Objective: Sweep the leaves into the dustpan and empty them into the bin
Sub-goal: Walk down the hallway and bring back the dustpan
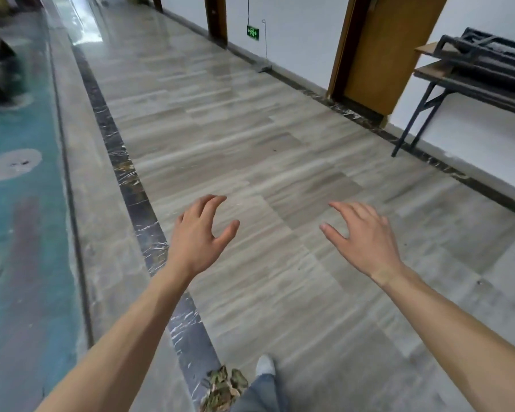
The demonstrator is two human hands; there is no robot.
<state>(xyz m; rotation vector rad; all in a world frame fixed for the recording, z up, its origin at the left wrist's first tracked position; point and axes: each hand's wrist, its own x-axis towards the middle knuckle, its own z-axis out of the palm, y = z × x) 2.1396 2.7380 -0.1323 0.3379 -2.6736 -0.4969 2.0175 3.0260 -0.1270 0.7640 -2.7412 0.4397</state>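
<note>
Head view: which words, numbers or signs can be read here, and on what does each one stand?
Green exit sign, low on the white wall: white pictogram marks only; its symbols are too small and blurred to read.
No other text, label or number is visible anywhere.

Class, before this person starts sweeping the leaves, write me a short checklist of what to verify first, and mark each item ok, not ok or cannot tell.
1. Left hand free: ok, fingers loosely curled, holding nothing.
2. Right hand free: ok, open, holding nothing.
3. Leaves located: ok, a pile by the person's foot at the bottom edge.
4. Broom in view: not ok, none visible.
5. Dustpan in view: not ok, none visible.
6. Bin location: cannot tell, none in the picture.
</note>
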